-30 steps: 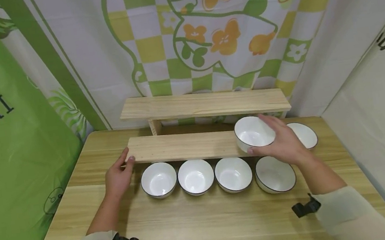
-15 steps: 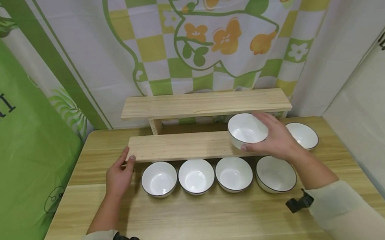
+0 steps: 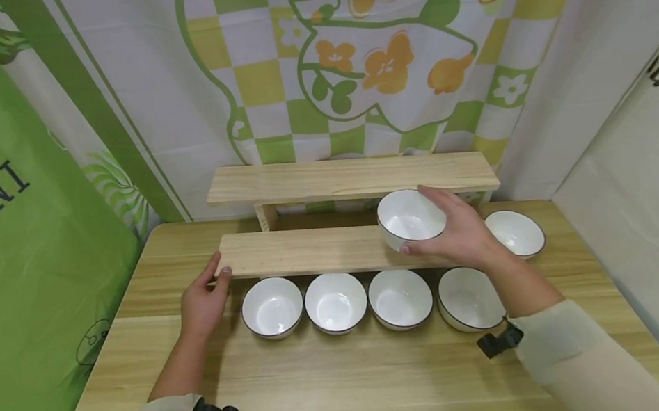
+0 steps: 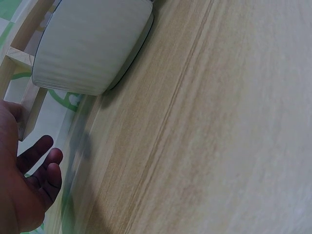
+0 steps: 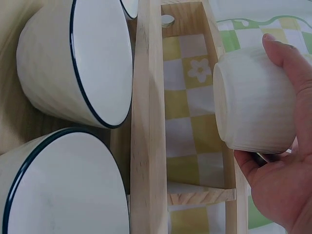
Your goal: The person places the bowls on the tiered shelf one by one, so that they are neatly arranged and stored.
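My right hand (image 3: 462,229) grips a white bowl (image 3: 410,215) with a dark rim, thumb in front and fingers behind. The bowl hangs over the right part of the lower board of a two-step wooden shelf (image 3: 304,250). In the right wrist view, the bowl's ribbed outside (image 5: 258,102) and base ring show, apart from the wood. At the lower board's left end, my left hand (image 3: 204,304) holds the edge between thumb and finger. Its other fingers (image 4: 48,168) curl loosely in the left wrist view.
In front of the shelf, several similar bowls stand in a row, from the left bowl (image 3: 272,308) to the right bowl (image 3: 470,298). Another bowl (image 3: 515,233) stands right of the shelf. The upper board (image 3: 351,178) lies behind, near a patterned curtain (image 3: 262,85).
My right hand has carried the bowl leftward and slightly back over the lower board. The left hand stays at the board's end, and the row of bowls has not moved.
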{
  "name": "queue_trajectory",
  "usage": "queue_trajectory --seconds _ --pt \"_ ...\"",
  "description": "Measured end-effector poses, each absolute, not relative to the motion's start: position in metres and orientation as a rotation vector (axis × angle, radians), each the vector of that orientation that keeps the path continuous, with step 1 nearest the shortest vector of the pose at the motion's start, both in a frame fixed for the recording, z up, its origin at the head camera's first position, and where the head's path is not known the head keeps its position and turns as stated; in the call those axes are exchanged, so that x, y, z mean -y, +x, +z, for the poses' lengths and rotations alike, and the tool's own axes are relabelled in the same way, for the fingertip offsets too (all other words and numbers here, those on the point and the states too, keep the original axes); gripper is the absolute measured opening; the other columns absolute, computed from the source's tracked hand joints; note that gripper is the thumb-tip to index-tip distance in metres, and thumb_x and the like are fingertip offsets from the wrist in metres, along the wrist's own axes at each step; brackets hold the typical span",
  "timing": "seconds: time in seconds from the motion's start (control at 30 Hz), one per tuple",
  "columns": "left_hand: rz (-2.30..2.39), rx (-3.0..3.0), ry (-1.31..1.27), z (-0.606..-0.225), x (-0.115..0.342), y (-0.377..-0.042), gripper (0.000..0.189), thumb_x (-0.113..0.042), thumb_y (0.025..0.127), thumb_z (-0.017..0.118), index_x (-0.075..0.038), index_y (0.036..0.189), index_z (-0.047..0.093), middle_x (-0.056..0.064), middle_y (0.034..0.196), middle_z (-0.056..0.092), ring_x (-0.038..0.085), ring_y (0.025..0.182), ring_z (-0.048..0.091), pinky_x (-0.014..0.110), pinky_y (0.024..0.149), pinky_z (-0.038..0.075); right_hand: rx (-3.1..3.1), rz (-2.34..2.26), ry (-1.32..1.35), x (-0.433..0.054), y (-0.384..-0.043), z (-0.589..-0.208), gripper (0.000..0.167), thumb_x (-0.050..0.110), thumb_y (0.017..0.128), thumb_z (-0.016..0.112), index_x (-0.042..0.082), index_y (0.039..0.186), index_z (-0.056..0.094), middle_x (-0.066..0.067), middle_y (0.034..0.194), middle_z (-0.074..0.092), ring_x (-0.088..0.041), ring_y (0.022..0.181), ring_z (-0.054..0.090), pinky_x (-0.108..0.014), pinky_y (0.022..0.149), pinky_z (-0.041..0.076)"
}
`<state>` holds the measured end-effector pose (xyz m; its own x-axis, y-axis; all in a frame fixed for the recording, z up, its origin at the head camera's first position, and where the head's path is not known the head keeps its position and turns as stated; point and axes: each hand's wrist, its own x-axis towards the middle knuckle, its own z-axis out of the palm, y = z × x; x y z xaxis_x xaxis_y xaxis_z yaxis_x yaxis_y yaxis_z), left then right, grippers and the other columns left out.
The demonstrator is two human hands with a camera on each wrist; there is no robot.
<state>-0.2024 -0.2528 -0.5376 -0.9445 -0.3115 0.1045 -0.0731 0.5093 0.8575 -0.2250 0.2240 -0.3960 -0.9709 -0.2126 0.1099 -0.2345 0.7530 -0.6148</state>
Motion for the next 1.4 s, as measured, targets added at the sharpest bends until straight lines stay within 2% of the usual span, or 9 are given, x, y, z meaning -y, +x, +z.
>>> queue_trajectory --seconds 0.3,0.53,0.83,1.1,1.4 --pt "-1.425 2.517 0.347 -0.536 0.252 -0.202 0.053 -0.054 0.102 0.061 -0.032 0.151 0.056 0.012 0.131 0.07 0.028 0.096 0.071 0.022 0.071 0.053 2.904 1.054 0.391 -0.215 -0.231 -0.394 0.122 0.066 0.066 0.091 0.021 0.164 0.033 -0.013 0.165 0.033 -0.043 0.145 0.038 -0.065 0.107 0.041" --pt "-1.446 2.531 0.357 -0.535 0.251 -0.203 0.054 -0.055 0.102 0.06 -0.034 0.151 0.054 0.01 0.137 0.067 0.031 0.102 0.07 0.023 0.074 0.054 2.882 1.076 0.409 -0.205 -0.235 -0.391 0.121 0.061 0.065 0.094 0.019 0.163 0.036 -0.015 0.163 0.036 -0.042 0.143 0.04 -0.063 0.109 0.041" --pt "-1.438 2.525 0.369 -0.536 0.252 -0.204 0.052 -0.054 0.102 0.062 -0.035 0.15 0.056 0.007 0.138 0.067 0.028 0.099 0.07 0.021 0.072 0.053 2.858 1.101 0.428 -0.194 -0.24 -0.386 0.118 0.056 0.064 0.096 0.018 0.161 0.04 -0.011 0.162 0.039 -0.04 0.138 0.045 -0.059 0.107 0.044" --pt "-1.441 2.528 0.361 -0.534 0.252 -0.203 0.054 -0.054 0.102 0.061 -0.033 0.151 0.055 0.01 0.137 0.067 0.029 0.1 0.07 0.024 0.073 0.054 2.871 1.115 0.447 -0.184 -0.243 -0.38 0.12 0.058 0.065 0.095 0.02 0.163 0.037 -0.011 0.163 0.038 -0.04 0.137 0.047 -0.058 0.106 0.045" --pt "-1.446 2.524 0.36 -0.532 0.252 -0.201 0.053 -0.053 0.102 0.061 -0.032 0.15 0.056 0.018 0.125 0.071 0.03 0.099 0.07 0.021 0.071 0.053 2.855 1.144 0.487 -0.17 -0.251 -0.376 0.121 0.058 0.063 0.096 0.022 0.162 0.037 -0.009 0.162 0.038 -0.037 0.138 0.046 -0.056 0.107 0.045"
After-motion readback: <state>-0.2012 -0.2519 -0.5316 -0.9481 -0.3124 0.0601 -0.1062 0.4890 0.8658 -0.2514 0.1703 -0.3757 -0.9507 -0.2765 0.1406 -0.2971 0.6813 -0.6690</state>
